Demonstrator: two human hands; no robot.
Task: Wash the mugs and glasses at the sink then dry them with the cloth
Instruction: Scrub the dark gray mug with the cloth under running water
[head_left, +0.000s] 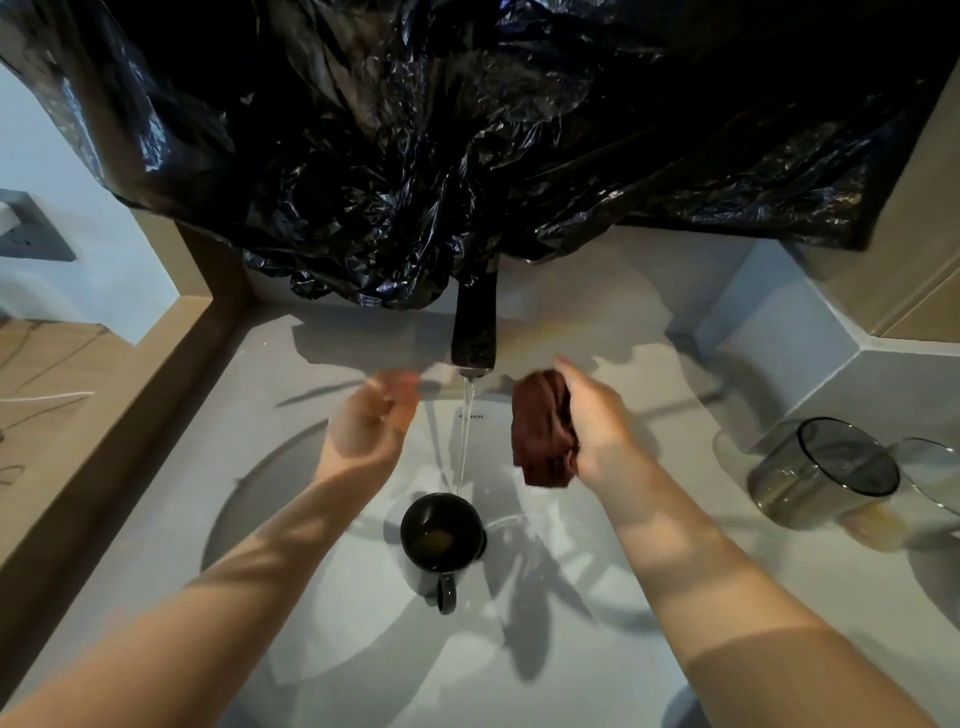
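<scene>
A black mug (441, 540) stands upright in the white sink basin (291, 519), its handle toward me, with a little liquid at the bottom. A thin stream of water falls from the dark tap (474, 332) onto the mug's far rim. My right hand (597, 421) grips a bunched dark brown cloth (543, 431) to the right of the stream. To the left of the stream is my left hand (369, 421), blurred, with fingers loosely curled and nothing in it. On the counter at the right, a smoky grey glass (826, 475) lies on its side with a clear glass (930, 478) beside it.
Crumpled black plastic sheeting (467, 145) hangs over the wall behind the tap. A wooden ledge (104, 395) borders the counter on the left. A raised grey step (810, 332) rises at the back right of the counter.
</scene>
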